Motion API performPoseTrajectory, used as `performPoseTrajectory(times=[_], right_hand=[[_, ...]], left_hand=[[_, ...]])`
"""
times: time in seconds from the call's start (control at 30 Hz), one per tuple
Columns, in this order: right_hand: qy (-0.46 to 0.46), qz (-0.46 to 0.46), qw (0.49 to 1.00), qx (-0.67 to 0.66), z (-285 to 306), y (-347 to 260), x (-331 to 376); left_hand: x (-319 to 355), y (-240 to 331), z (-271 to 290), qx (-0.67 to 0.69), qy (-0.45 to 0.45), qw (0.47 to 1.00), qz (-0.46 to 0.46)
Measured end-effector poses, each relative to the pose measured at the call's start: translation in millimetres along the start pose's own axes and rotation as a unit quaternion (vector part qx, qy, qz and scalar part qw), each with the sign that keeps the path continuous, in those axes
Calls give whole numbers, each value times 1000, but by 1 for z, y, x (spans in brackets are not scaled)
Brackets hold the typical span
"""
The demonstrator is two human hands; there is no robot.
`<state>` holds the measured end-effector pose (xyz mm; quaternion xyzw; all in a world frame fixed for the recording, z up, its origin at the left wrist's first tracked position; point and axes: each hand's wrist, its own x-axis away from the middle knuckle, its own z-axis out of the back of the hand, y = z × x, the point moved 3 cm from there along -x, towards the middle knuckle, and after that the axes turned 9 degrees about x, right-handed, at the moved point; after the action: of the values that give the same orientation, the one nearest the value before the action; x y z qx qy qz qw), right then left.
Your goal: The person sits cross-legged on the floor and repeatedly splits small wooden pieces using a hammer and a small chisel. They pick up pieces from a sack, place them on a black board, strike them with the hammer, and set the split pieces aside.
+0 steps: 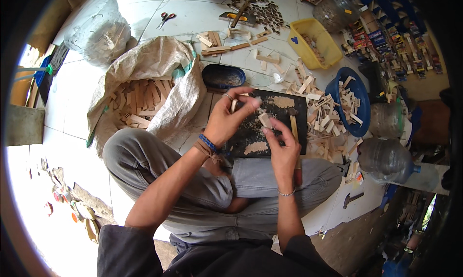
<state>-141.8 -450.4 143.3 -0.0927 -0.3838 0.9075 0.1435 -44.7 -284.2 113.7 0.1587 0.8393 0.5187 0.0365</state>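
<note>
My right hand pinches a small pale wooden block over a black board. My left hand is curled just left of it, with what looks like another small wooden piece between its fingers. The left thumb and fingertips are close to the block but seem apart from it. Sawdust and two tan patches lie on the board, which rests in front of my crossed legs. A hammer with a wooden handle lies along the board's right side, beside my right hand.
An open woven sack of wooden pieces stands left, near a dark blue oval tub. At right are loose blocks, a blue basin and a yellow tub. Scissors lie farther off; a second hammer lies right of my knee.
</note>
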Motion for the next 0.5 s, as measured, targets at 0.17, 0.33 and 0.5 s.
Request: performPoseTrajectory(times=[0.17, 0.33, 0.5], right_hand=[[-15, 58, 987, 146, -14, 23, 17], [32, 46, 995, 88, -10, 34, 28], [-17, -135, 966, -218, 12, 53, 18]], left_hand=[[-6, -4, 25, 72, 162, 982, 63], [-2, -9, 23, 8, 74, 996, 45], [1, -10, 0, 0, -50, 999, -14]])
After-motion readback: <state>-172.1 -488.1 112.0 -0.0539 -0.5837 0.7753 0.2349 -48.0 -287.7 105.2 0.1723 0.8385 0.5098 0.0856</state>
